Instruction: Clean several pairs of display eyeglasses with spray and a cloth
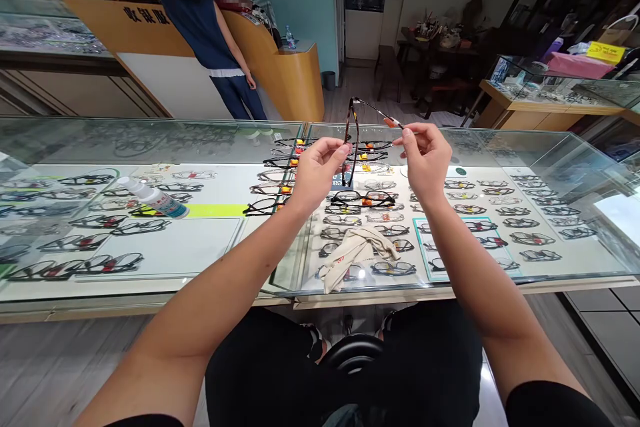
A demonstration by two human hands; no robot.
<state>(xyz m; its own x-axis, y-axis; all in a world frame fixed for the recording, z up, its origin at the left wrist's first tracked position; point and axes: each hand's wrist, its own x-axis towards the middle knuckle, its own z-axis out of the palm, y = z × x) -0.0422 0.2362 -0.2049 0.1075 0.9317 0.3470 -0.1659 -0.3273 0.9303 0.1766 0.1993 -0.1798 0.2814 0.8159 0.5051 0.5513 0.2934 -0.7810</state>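
Above the glass counter I hold up a pair of dark tortoiseshell eyeglasses, turned on edge. My left hand pinches the rim of the frame between thumb and fingers. With thumb and fingertips, my right hand grips the end of one temple arm, which carries a small orange tag. Below the hands, more glasses lie on the counter top, several with yellow or red tags. A crumpled beige cloth rests nearer me. Off to the left lies a white spray bottle on its side.
Rows of glasses sit inside the display case under the glass. Beyond the counter, a person in a blue top stands at a wooden reception desk, with another person behind it. At right is another glass showcase.
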